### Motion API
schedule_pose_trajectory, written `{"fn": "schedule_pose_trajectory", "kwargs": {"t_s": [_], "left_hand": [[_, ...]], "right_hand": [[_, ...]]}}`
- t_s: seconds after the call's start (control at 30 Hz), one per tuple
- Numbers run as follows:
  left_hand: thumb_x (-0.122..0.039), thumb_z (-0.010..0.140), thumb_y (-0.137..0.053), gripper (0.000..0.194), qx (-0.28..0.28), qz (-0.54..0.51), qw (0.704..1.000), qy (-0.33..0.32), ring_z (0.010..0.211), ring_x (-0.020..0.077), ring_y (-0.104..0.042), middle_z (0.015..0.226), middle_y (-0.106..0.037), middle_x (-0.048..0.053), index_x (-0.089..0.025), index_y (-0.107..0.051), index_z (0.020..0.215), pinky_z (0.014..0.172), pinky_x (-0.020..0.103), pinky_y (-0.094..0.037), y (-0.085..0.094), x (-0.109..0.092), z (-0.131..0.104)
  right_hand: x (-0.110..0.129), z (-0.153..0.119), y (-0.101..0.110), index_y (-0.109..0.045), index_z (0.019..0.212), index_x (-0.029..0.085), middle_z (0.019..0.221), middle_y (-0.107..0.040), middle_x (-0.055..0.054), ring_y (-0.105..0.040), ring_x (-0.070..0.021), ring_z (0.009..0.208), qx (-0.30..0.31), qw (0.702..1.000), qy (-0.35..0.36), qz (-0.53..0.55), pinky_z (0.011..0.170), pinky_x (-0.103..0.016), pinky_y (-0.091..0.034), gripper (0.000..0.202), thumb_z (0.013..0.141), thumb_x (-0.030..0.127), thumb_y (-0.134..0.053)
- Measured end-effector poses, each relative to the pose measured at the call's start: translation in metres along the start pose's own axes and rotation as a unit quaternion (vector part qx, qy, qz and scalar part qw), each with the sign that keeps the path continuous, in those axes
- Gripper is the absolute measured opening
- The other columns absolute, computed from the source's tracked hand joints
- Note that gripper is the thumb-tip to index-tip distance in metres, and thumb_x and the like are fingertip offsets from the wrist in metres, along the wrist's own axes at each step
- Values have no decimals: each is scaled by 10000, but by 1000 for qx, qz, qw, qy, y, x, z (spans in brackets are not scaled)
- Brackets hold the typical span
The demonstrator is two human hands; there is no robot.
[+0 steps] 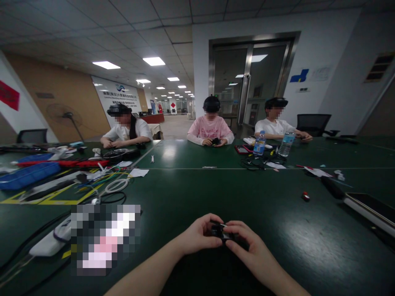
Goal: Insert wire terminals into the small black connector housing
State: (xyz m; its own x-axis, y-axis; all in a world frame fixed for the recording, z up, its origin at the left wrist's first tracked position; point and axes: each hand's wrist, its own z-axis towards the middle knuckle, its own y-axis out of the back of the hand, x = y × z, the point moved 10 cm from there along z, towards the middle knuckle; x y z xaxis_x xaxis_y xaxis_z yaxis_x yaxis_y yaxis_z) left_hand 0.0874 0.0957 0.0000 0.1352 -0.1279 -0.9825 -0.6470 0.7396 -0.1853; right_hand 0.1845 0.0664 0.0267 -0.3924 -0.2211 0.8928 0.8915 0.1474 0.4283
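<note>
A small black object [217, 231] is held between my two hands, low in the middle of the view above the green table. My left hand [202, 234] grips its left side with thumb and fingers. From the right, my right hand [245, 240] pinches the same object, with the thumb below and fingertips on top. A lighter patch shows near the right fingertips. The fingers cover much of the object, and its details are too dark to make out.
On the green table [173, 193], a white power strip [51, 242], cables and a blue tray [29, 176] lie left. A red item [305, 196], bottles [259, 144] and a flat device [370, 209] are right. Three people sit across, one in a pink shirt [211, 128].
</note>
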Motion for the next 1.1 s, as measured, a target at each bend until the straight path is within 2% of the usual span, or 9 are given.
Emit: {"fn": "schedule_pose_trajectory", "kwargs": {"t_s": [0.17, 0.4, 0.73, 1.1], "left_hand": [[-180, 684, -761, 498, 2, -7, 1000, -1, 856, 147, -607, 989, -618, 40, -188, -507, 1112, 741, 276, -430, 0, 1, 0], [-173, 663, -769, 551, -9, 1, 1000, 8, 790, 138, -609, 950, -616, 28, -199, -488, 1136, 685, 256, -432, 4, 8, 1], [-194, 679, -760, 473, 4, 16, 1000, -21, 844, 152, -602, 978, -614, 39, -191, -516, 1083, 729, 280, -433, 0, 0, 2], [-116, 698, -719, 453, -2, 28, 1000, -12, 888, 162, -605, 1008, -613, 37, -205, -520, 1095, 756, 294, -437, 0, -1, 0]], "right_hand": [[3, -1, 0, -624, 1027, 266, 1129, -567, -51, -549, -237, 1058, -3, 1000, 13, -8, 896, -371, -457, 242, 787, 263, -596], [-1, 1, -1, -637, 971, 249, 1112, -564, -53, -556, -228, 1038, 0, 1000, 9, -13, 867, -359, -468, 179, 799, 251, -588], [0, 1, 0, -627, 978, 254, 1120, -564, -51, -549, -234, 1053, -4, 1000, 17, -18, 868, -356, -464, 203, 778, 241, -597], [-3, 1, -1, -628, 983, 258, 1139, -546, -50, -539, -224, 1076, -1, 1000, 11, -13, 909, -365, -448, 192, 798, 234, -584]]}}
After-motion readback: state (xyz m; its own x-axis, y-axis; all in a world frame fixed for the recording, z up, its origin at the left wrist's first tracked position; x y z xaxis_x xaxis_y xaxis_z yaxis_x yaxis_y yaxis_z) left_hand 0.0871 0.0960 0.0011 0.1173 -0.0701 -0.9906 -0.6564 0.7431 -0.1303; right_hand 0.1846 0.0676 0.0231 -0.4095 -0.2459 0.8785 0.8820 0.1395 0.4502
